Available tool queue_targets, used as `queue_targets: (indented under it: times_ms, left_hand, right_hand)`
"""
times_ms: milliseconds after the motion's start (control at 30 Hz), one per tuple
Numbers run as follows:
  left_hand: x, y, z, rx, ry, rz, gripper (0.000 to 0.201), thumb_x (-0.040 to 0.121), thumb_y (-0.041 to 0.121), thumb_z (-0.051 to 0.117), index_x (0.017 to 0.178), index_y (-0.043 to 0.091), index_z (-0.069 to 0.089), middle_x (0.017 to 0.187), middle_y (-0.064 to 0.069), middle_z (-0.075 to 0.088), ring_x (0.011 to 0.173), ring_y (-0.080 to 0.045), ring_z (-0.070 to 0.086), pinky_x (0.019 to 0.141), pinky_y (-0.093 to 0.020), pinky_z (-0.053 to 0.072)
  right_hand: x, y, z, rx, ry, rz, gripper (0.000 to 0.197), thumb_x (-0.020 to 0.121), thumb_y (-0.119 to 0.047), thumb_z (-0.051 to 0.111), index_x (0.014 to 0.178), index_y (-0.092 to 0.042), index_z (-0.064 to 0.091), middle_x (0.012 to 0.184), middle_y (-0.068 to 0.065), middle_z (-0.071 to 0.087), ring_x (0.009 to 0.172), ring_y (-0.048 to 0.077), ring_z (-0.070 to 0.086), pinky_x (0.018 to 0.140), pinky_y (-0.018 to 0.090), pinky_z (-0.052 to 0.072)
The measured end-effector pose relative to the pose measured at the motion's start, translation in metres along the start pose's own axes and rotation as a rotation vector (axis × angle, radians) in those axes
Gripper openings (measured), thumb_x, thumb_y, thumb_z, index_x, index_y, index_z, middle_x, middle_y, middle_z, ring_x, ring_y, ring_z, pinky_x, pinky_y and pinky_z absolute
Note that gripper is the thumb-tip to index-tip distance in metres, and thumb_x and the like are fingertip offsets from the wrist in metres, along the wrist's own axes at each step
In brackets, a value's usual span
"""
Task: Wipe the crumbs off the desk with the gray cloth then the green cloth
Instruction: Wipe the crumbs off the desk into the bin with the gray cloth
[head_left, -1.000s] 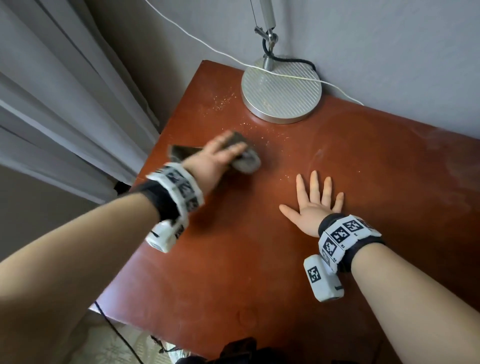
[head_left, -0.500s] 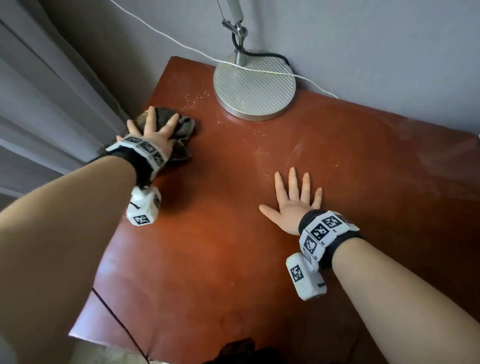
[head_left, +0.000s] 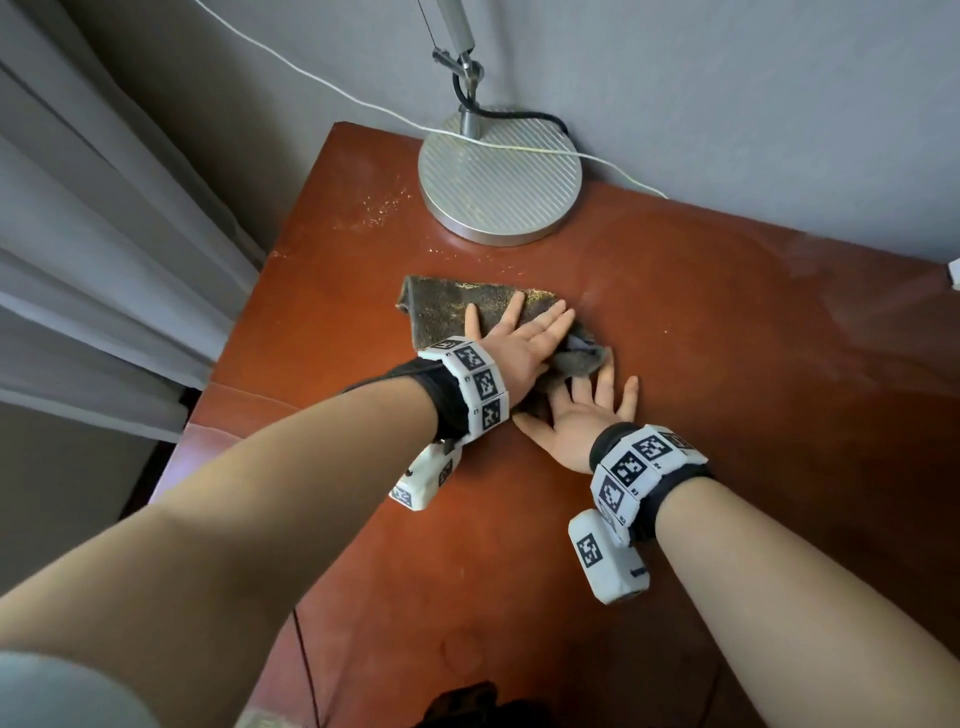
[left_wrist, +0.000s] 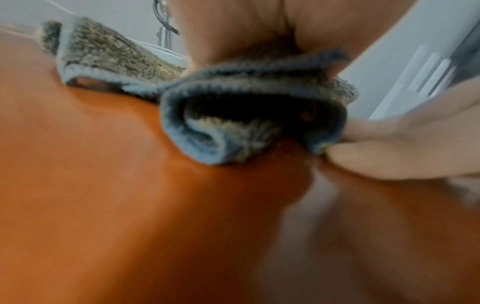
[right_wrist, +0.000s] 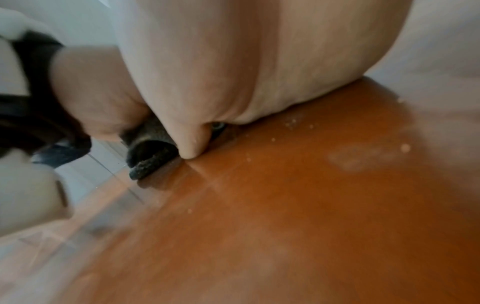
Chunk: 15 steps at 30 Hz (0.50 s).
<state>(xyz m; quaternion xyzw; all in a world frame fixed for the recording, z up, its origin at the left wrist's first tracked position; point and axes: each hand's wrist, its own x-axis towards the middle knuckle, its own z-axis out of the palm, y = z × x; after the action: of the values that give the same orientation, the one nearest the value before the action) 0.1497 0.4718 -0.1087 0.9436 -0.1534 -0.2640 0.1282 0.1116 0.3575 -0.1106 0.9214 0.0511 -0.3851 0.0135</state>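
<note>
Currently, the gray cloth (head_left: 457, 312) is pressed flat against the reddish-brown wooden surface (head_left: 727, 364) by the left hand (head_left: 519, 338), whose fingers are extended across the fabric; the grip is thus wide and flat, nothing being clasped. The cloth is seen lying in front of the round ribbed metal lamp base (head_left: 500, 176), well apart from it, with its right end bunched into a rolled fold next to the right hand (head_left: 582, 421). In the left wrist view, that rolled fold of the gray cloth (left_wrist: 249, 115) is shown lifted into a loop on the surface (left_wrist: 103, 185), and straight fingertips (left_wrist: 389, 148) are seen touching its right edge. The right hand is laid palm down on the surface with its fingers spread and straight, so its grip is likewise wide; its fingertips are met by the bunched end of the cloth. In the right wrist view, a dark edge of the cloth (right_wrist: 150, 152) is visible beside the thumb, and pale crumbs (right_wrist: 293, 121) are scattered over the surface (right_wrist: 311, 205) ahead of the hand. More crumbs (head_left: 382, 205) are spread at the far left corner, left of the lamp base, and a thin trail is seen along the cloth's far edge. A white cable (head_left: 332, 85) is draped across the lamp base along the gray wall, and gray curtains (head_left: 104, 260) hang to the left of the surface. Marker-printed bands are worn on both wrists.
</note>
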Motion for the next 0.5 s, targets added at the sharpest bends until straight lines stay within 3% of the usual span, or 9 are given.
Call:
queue_targets:
  times_ms: [100,267,400,500]
  left_hand:
    - [0.015,-0.015,-0.002,0.185,-0.008,-0.049,0.065,0.1,0.021,0.03,0.147,0.036,-0.011,0.153,0.02,-0.02,0.144,-0.017,-0.015,0.112,-0.061,-0.004]
    - [0.021,-0.055,-0.021,0.12,0.088,-0.132,0.061,0.1,0.027,0.033,0.148,0.038,-0.003,0.155,0.017,-0.014,0.145,-0.015,-0.01,0.113,-0.057,-0.004]
    - [0.018,-0.084,-0.028,0.071,0.185,-0.18,0.058,0.099,0.031,0.035,0.148,0.038,0.005,0.157,0.012,-0.007,0.145,-0.016,-0.005,0.113,-0.054,-0.004]
    - [0.017,-0.094,-0.031,0.044,0.207,-0.199,0.057,0.099,0.033,0.037,0.148,0.039,0.008,0.158,0.008,-0.006,0.145,-0.016,-0.005,0.113,-0.052,-0.005]
  right_hand:
    - [0.001,0.0,0.0,-0.005,-0.001,0.01,0.075,0.089,-0.067,0.018,0.148,-0.03,-0.01,0.153,0.001,-0.03,0.138,0.031,-0.033,0.112,0.055,-0.015]
    - [0.003,0.0,0.0,0.012,-0.001,0.001,0.079,0.09,-0.065,0.021,0.143,-0.031,-0.025,0.148,0.0,-0.039,0.138,0.03,-0.033,0.112,0.055,-0.013]
    - [-0.001,0.0,-0.005,0.028,-0.028,-0.008,0.078,0.091,-0.063,0.023,0.144,-0.031,-0.024,0.149,0.0,-0.038,0.138,0.031,-0.032,0.112,0.055,-0.012]
    - [0.002,0.001,-0.027,0.158,0.044,-0.02,0.073,0.092,-0.058,0.032,0.147,-0.036,-0.009,0.155,-0.003,-0.024,0.143,0.027,-0.022,0.115,0.052,-0.006]
